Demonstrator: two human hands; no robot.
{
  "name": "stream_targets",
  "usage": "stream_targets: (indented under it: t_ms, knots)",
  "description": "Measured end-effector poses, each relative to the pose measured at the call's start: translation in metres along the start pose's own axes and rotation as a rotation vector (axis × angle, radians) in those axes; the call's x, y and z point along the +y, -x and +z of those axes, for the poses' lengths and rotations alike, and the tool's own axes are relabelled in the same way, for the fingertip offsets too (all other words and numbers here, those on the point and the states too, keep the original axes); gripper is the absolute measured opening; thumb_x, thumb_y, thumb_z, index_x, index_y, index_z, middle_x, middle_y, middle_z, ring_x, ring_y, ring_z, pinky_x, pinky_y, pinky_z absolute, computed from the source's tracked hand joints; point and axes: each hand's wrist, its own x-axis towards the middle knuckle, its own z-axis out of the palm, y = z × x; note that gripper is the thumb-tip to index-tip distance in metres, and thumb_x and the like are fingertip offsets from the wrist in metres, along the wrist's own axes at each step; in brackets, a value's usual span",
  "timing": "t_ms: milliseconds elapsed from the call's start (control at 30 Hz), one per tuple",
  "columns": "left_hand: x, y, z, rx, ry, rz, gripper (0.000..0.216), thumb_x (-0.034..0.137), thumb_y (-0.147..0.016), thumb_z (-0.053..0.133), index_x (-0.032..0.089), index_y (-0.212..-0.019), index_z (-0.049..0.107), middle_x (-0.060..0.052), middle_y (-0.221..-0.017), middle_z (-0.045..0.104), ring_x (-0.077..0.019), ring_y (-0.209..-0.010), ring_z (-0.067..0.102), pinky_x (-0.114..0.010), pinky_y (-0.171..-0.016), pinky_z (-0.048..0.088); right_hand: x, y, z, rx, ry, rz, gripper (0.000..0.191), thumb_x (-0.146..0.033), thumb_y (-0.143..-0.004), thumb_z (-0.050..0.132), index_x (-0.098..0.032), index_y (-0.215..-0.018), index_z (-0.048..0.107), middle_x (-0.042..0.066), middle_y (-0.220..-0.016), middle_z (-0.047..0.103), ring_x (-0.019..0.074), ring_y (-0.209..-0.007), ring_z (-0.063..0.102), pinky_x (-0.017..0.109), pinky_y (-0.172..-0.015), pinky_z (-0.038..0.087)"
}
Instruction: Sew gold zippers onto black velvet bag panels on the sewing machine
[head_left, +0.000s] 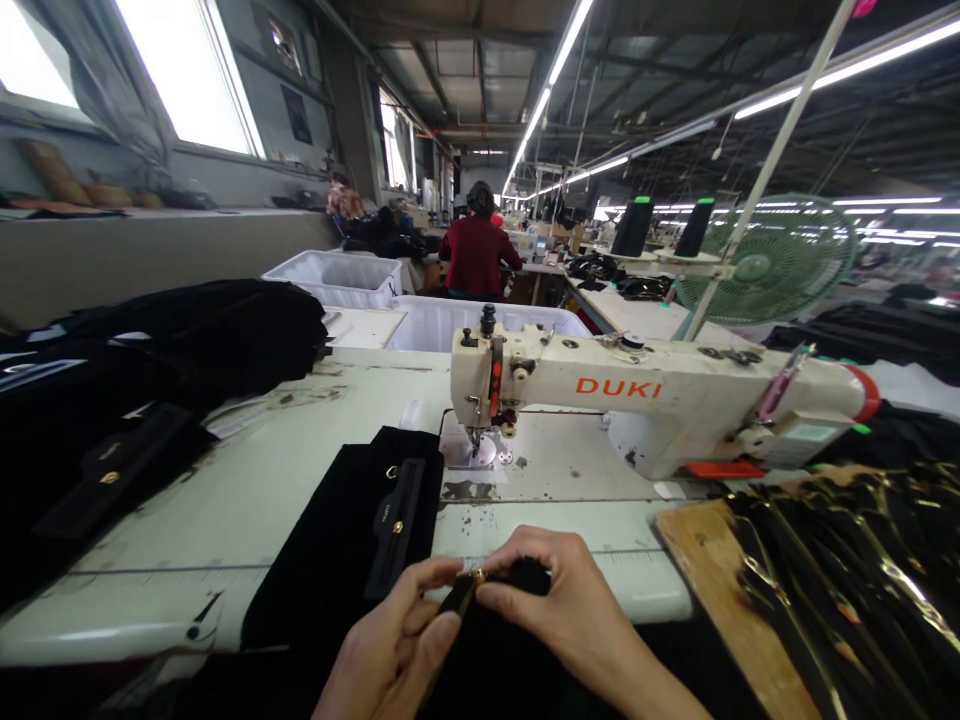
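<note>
Low in the middle, just in front of the sewing machine (559, 380), my two hands meet over a black zipper (466, 592) with a gold slider. My left hand (401, 635) is closed, its thumb and forefinger at the left side of the zipper. My right hand (562, 595) pinches it close to the slider, and dark cloth hangs below. Left of the needle lies a flat black fabric panel (322, 540) bearing a dark strip (396, 520) with gold fittings. Part of the zipper is hidden behind my fingers.
At right, a wooden board (709, 570) carries many black zippers (847, 570) with gold teeth. Black pieces (187, 335) are heaped on the left of the table. White bins (337, 275), a fan (772, 260) and a person in dark red (480, 245) are beyond the machine.
</note>
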Motion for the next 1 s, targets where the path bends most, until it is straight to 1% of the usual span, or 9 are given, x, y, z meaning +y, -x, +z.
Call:
stream_targets:
  t_ms: [100,233,367,500,600,667,767,833,1000]
  knots:
    - [0.001,-0.003,0.005,0.063,0.089,0.006,0.039,0.048,-0.077,0.073,0.024,-0.108,0.069,-0.003,-0.09,0.07,-0.0185,-0.067,0.066,-0.022,-0.059,0.053,0.0,0.0,0.001,-0.002,-0.015,0.023,0.009,-0.024,-0.074,0.08,-0.023,-0.081,0.076,-0.002,-0.079,0.073,0.0166,-0.078,0.067,0.025,-0.075,0.046]
    - [0.009,-0.001,0.012,0.085,0.226,-0.088,0.031,0.048,-0.077,0.075,0.018,-0.084,0.072,-0.002,-0.074,0.069,-0.0182,-0.065,0.064,-0.021,-0.057,0.05,-0.001,0.0,0.0,-0.004,-0.05,0.058,0.01,-0.023,-0.07,0.083,-0.022,-0.075,0.074,-0.004,-0.075,0.073,0.0159,-0.075,0.066,0.023,-0.073,0.046]
    - [0.014,0.004,0.013,0.052,0.346,-0.114,0.032,0.048,-0.078,0.074,0.016,-0.081,0.071,-0.001,-0.07,0.067,-0.0172,-0.066,0.063,-0.021,-0.059,0.05,-0.001,0.003,-0.002,-0.021,-0.094,0.017,0.007,-0.022,-0.074,0.081,-0.022,-0.077,0.075,-0.004,-0.077,0.073,0.0158,-0.077,0.067,0.023,-0.074,0.047]
    - [0.009,0.006,0.01,0.026,0.254,-0.047,0.034,0.049,-0.082,0.07,0.017,-0.093,0.072,-0.004,-0.079,0.071,-0.0201,-0.074,0.067,-0.023,-0.065,0.054,0.0,0.011,-0.003,-0.014,-0.007,-0.104,0.004,-0.022,-0.08,0.077,-0.023,-0.083,0.075,-0.002,-0.08,0.073,0.0151,-0.076,0.067,0.023,-0.073,0.048]
    - [0.006,0.006,0.01,0.146,0.171,0.044,0.039,0.047,-0.08,0.071,0.021,-0.109,0.07,-0.007,-0.1,0.071,-0.024,-0.089,0.069,-0.025,-0.071,0.057,0.0,0.016,-0.001,0.003,0.083,-0.202,0.004,-0.022,-0.082,0.075,-0.023,-0.086,0.074,-0.002,-0.081,0.072,0.0147,-0.075,0.067,0.022,-0.071,0.049]
    - [0.007,0.006,0.01,0.181,0.071,0.137,0.03,0.041,-0.08,0.073,0.024,-0.104,0.073,-0.006,-0.105,0.07,-0.0233,-0.088,0.069,-0.023,-0.067,0.058,0.0,0.019,0.0,-0.016,0.13,-0.234,0.004,-0.021,-0.084,0.072,-0.023,-0.088,0.073,0.0,-0.083,0.071,0.0148,-0.076,0.067,0.022,-0.071,0.048]
    - [0.01,0.005,0.009,0.098,-0.048,0.232,0.014,0.035,-0.084,0.071,0.022,-0.082,0.076,-0.005,-0.085,0.069,-0.0178,-0.071,0.066,-0.019,-0.058,0.054,-0.002,0.023,0.001,-0.054,0.188,-0.238,0.005,-0.021,-0.088,0.068,-0.022,-0.091,0.071,0.0,-0.085,0.069,0.0146,-0.078,0.066,0.022,-0.071,0.048]
    - [0.011,0.004,0.007,0.071,0.044,0.158,0.021,0.037,-0.086,0.068,0.019,-0.076,0.072,-0.002,-0.07,0.064,-0.0147,-0.062,0.062,-0.018,-0.054,0.051,-0.003,0.024,0.0,-0.053,0.199,-0.223,0.003,-0.021,-0.087,0.068,-0.023,-0.089,0.07,-0.001,-0.083,0.069,0.0141,-0.076,0.066,0.022,-0.07,0.047]
    - [0.001,0.002,-0.005,0.149,0.258,-0.089,0.034,0.051,-0.092,0.056,0.019,-0.08,0.058,-0.002,-0.069,0.067,-0.0181,-0.061,0.066,-0.023,-0.054,0.054,-0.005,0.027,-0.006,0.023,0.228,-0.147,0.004,-0.023,-0.085,0.071,-0.023,-0.083,0.068,-0.004,-0.077,0.068,0.0129,-0.071,0.063,0.021,-0.067,0.045]
